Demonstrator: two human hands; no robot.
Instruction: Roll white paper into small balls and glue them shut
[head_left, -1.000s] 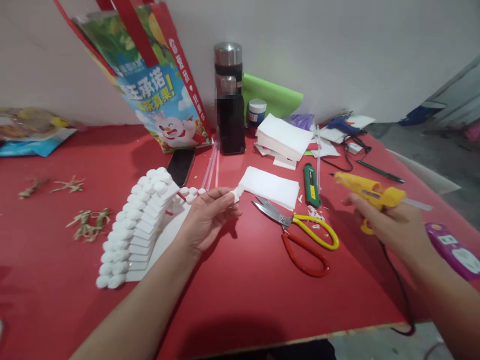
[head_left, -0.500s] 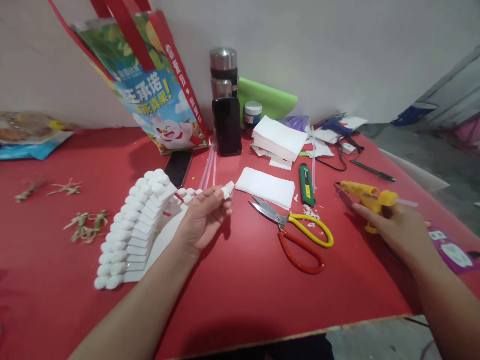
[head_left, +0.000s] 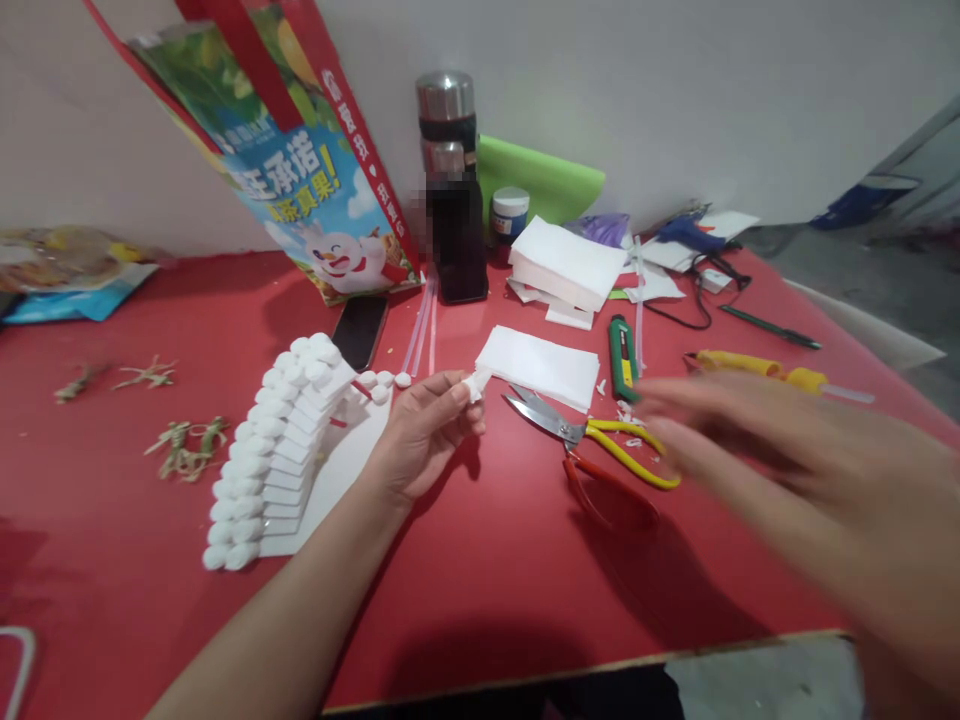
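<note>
My left hand (head_left: pixel 431 435) pinches a small white crumpled piece (head_left: pixel 477 383), perhaps paper or foam, between thumb and fingertips. Left of it stands a curved white model (head_left: pixel 289 450) with stepped white slabs and rounded white lumps along its outer edge. My right hand (head_left: pixel 795 500), smeared by motion, is over the right side of the table with thumb and fingers stretched out and nothing seen in them. Behind it, partly hidden, lies a yellow glue gun (head_left: pixel 739 362). Scissors (head_left: pixel 566 432) with one yellow and one red handle lie between my hands.
A stack of white sheets (head_left: pixel 538 367) and a green utility knife (head_left: pixel 622 355) lie beyond the scissors. Farther back are a shopping bag (head_left: pixel 330 200), an upright phone (head_left: pixel 461 245), a steel flask (head_left: pixel 446 100) and more white sheets (head_left: pixel 566 262). Straw figures (head_left: pixel 184 447) lie at left.
My right hand has let go of the glue gun, now lying on the table, and has moved left toward the scissors. My left hand still pinches the white piece. The view has shifted slightly.
</note>
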